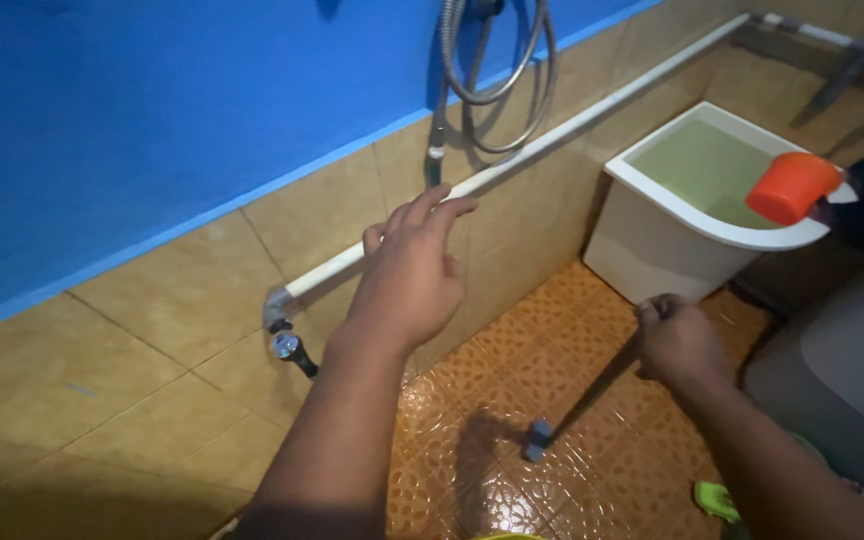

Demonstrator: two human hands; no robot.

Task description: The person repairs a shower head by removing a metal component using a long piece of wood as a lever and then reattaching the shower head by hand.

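Observation:
My left hand [414,268] is raised in front of the tiled wall, fingers spread, resting on or just in front of a white pipe [552,130] that runs along the wall. The pipe ends at a grey elbow with a small tap [290,345] below and left of the hand. My right hand [677,340] is closed around the top of a long dark handle [597,385]. The handle slants down to a small blue-grey head [539,438] resting on the orange patterned floor tiles.
A white corner basin [652,250] filled with greenish water stands at the right, with an orange scoop [792,187] on its rim. A metal shower hose [497,75] hangs looped on the blue wall. A green object [717,498] lies on the floor at the lower right.

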